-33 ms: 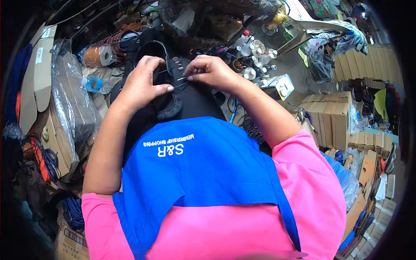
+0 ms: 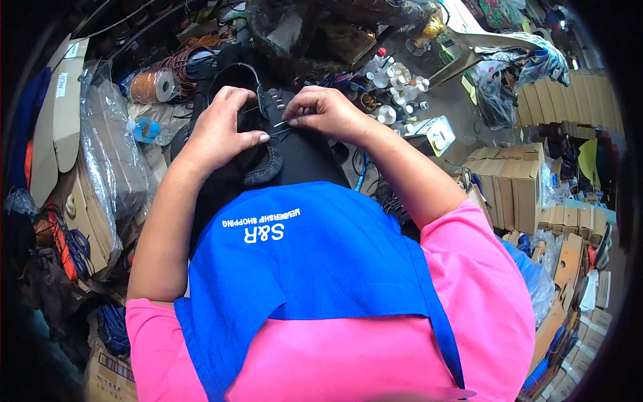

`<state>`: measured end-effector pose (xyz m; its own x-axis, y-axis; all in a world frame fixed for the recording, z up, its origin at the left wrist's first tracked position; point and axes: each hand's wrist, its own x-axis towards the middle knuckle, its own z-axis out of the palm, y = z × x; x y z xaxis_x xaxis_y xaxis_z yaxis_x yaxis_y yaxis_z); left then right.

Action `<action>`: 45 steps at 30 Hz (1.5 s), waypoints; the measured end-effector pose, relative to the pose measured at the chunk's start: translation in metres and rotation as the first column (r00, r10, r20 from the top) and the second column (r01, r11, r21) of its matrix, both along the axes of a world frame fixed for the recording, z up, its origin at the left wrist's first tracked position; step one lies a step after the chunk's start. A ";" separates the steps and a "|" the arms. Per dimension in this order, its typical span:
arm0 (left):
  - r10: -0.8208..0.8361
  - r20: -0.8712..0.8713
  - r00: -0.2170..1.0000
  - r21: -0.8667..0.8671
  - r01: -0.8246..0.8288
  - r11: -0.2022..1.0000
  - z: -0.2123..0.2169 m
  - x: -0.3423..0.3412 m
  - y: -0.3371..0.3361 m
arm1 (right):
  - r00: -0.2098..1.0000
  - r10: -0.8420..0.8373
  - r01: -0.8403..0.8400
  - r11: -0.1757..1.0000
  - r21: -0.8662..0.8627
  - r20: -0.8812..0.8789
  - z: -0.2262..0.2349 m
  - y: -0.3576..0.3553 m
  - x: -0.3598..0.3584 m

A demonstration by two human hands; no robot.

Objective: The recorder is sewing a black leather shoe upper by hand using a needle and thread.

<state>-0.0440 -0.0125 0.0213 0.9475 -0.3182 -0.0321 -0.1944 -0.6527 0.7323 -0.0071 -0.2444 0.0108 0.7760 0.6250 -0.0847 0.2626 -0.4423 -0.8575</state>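
Note:
A black shoe (image 2: 264, 171) with a rounded opening and a stitched, ribbed edge rests on my lap; its exact shape is partly lost against the dark trousers. My left hand (image 2: 224, 130) grips the shoe, fingers curled over its side and thumb stretched toward the right. Between the thumb and fingertips of my right hand (image 2: 325, 112) is a thin, shiny needle (image 2: 280, 123), its point directed left toward the shoe. Short pale stitches (image 2: 278, 100) show on the black material between the two hands. A dark thread seems to lie below the needle.
A blue apron (image 2: 315, 261) covers my lap edge. Beyond my right hand stand several small bottles (image 2: 395, 80) and a white-and-blue pack (image 2: 439, 134). To the left lie an orange spool (image 2: 151, 87) and a plastic-wrapped box (image 2: 114, 141). Cardboard boxes (image 2: 506, 177) are stacked at right.

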 end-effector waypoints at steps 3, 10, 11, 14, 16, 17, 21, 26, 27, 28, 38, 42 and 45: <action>-0.043 0.041 0.998 0.023 0.042 0.999 -0.001 0.003 0.002 | 0.994 0.084 -0.082 0.996 -0.035 0.063 -0.005 0.002 0.005; 0.020 0.049 0.999 -0.032 -0.018 0.999 -0.004 0.015 0.004 | 0.987 0.142 -0.140 0.990 -0.026 0.072 -0.003 0.003 0.018; -0.032 0.002 0.999 0.020 0.032 0.999 -0.004 0.019 0.006 | 0.984 0.154 -0.151 0.988 -0.039 0.094 -0.003 0.003 0.019; -0.119 -0.045 0.992 0.003 0.119 0.993 -0.003 0.024 0.007 | 0.986 0.149 -0.145 0.988 -0.047 0.071 -0.001 0.002 0.020; -0.145 -0.137 0.980 -0.080 0.135 0.988 -0.010 0.026 0.008 | 0.985 0.166 -0.163 0.985 -0.063 0.044 0.005 0.005 0.020; -0.199 -0.220 0.955 -0.175 0.162 0.971 -0.012 0.027 0.007 | 0.982 0.184 -0.180 0.981 -0.075 0.043 0.005 0.005 0.021; -0.222 -0.253 0.942 -0.253 0.158 0.955 -0.013 0.030 0.007 | 0.973 0.228 -0.223 0.970 -0.101 0.041 0.008 0.009 0.024; -0.244 -0.356 0.902 -0.382 0.098 0.919 -0.013 0.027 0.007 | 0.966 0.254 -0.248 0.963 -0.104 0.051 0.005 0.013 0.023; -0.243 -0.389 0.889 -0.414 0.067 0.908 -0.013 0.026 0.006 | 0.965 0.254 -0.247 0.964 -0.098 0.066 0.005 0.014 0.022; -0.243 -0.389 0.889 -0.413 0.067 0.908 -0.014 0.024 0.007 | 0.964 0.255 -0.247 0.965 -0.092 0.081 0.004 0.015 0.021; -0.329 -0.280 0.902 -0.388 0.207 0.898 -0.016 0.023 0.014 | 0.948 0.192 -0.181 0.981 -0.067 0.253 0.001 0.007 -0.006; -0.339 -0.304 0.890 -0.449 0.180 0.875 -0.019 0.022 0.015 | 0.949 0.183 -0.162 0.982 -0.102 0.257 -0.003 0.007 -0.007; -0.316 -0.309 0.897 -0.345 0.204 0.916 -0.023 0.022 0.019 | 0.948 0.165 -0.153 0.986 -0.065 0.272 -0.008 0.008 -0.007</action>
